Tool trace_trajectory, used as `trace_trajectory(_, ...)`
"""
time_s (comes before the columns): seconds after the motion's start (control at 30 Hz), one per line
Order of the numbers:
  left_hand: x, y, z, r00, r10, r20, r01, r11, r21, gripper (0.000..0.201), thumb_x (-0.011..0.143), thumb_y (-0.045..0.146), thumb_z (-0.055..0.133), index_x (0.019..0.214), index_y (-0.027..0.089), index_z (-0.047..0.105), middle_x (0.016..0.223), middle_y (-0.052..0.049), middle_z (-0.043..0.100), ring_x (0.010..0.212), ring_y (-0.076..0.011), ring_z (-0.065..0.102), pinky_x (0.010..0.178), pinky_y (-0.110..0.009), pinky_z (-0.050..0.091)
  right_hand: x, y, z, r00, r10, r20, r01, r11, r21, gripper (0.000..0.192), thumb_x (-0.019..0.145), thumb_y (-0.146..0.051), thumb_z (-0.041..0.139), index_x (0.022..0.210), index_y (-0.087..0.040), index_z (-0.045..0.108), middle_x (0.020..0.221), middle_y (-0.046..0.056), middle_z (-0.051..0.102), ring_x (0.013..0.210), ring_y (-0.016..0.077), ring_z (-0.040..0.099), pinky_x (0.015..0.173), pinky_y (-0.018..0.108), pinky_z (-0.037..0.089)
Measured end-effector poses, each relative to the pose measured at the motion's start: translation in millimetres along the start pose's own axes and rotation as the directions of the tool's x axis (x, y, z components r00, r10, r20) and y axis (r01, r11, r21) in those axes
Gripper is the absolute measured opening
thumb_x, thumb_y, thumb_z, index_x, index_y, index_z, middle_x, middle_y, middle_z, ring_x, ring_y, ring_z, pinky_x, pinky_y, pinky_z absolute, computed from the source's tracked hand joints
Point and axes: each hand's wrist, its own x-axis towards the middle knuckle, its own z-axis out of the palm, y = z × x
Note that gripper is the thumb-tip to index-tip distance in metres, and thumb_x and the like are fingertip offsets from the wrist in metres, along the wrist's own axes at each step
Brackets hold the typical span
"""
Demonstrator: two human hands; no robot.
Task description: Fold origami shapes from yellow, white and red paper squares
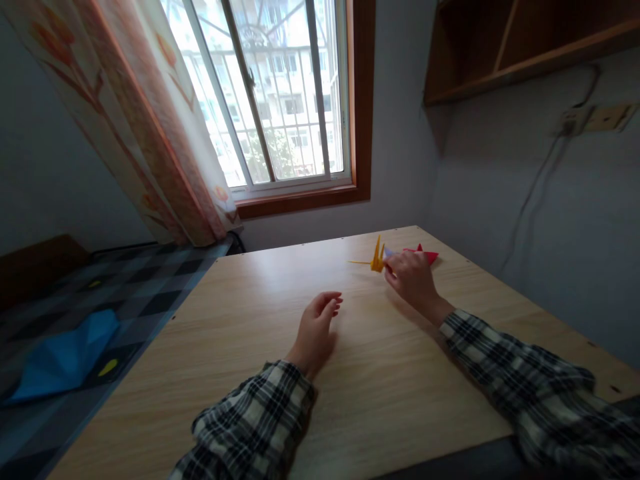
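Note:
My right hand (414,279) reaches over the far right part of the wooden table (280,287), its fingers pinched on the right side of a yellow origami crane (377,260). The crane's thin points stick up and out to the left. Just behind that hand lies a red folded paper piece (428,256), partly covered by my fingers. A pale lilac bit of folded paper (389,253) shows between the yellow and red ones. Above the middle of the table my left hand (316,327) is empty, with its fingers loosely curled and a little apart.
On the left, a bed with a dark checked cover (165,280) adjoins the table, and a blue folded paper (70,353) lies on it. A curtain (150,120) hangs beside the barred window (285,100). Upper right are a wooden shelf (530,57) and a wall socket (573,123) with a cable.

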Motion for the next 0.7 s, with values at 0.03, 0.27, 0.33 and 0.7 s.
trace_trajectory(0.03, 2, -3, 0.2, 1.000, -0.021, -0.007, 0.021, 1.000, -0.014, 0.031, 0.084, 0.039, 0.063, 0.106, 0.017, 0.069, 0.108, -0.011, 0.071, 0.100, -0.0248, 0.066, 0.090, -0.041, 0.052, 0, -12, -4, 0.999, -0.016, -0.045, 0.019, 0.998, 0.054, 0.014, 0.091, -0.020, 0.054, 0.093, -0.015, 0.067, 0.090, 0.009, 0.071, 0.089, 0.0259, 0.056, 0.082, 0.039, 0.028)
trace_trajectory(0.27, -5, -1, 6.2, 0.995, 0.034, 0.096, -0.016, 0.984, -0.176, 0.049, 0.082, 0.039, 0.072, 0.123, 0.016, 0.060, 0.132, -0.016, 0.062, 0.125, -0.0290, 0.056, 0.108, -0.043, 0.042, -16, -75, -17, 0.928, -0.321, -0.192, 0.362, 0.898, 0.251, 0.012, 0.094, -0.016, 0.055, 0.093, -0.020, 0.067, 0.091, 0.006, 0.072, 0.089, 0.0246, 0.055, 0.084, 0.041, 0.032)
trace_trajectory(0.33, -9, 1, 6.3, 0.994, 0.010, 0.110, 0.007, 0.988, -0.156, 0.049, 0.079, 0.036, 0.076, 0.120, 0.015, 0.061, 0.132, -0.017, 0.062, 0.125, -0.0294, 0.056, 0.107, -0.043, 0.044, -21, -77, -18, 0.906, -0.363, -0.219, 0.414, 0.868, 0.275, 0.014, 0.096, -0.017, 0.054, 0.097, -0.021, 0.067, 0.093, 0.005, 0.073, 0.090, 0.0243, 0.055, 0.088, 0.043, 0.033)
trace_trajectory(0.7, -16, 13, 2.2, 0.991, 0.062, 0.117, -0.074, 0.992, 0.100, 0.018, 0.083, 0.035, 0.069, 0.087, 0.019, 0.077, 0.089, -0.006, 0.076, 0.085, -0.0236, 0.066, 0.081, -0.032, 0.050, -30, -74, -22, 0.876, -0.398, -0.271, 0.480, 0.777, 0.409, 0.014, 0.099, -0.021, 0.053, 0.101, -0.025, 0.066, 0.096, 0.001, 0.075, 0.091, 0.0216, 0.060, 0.092, 0.043, 0.038)
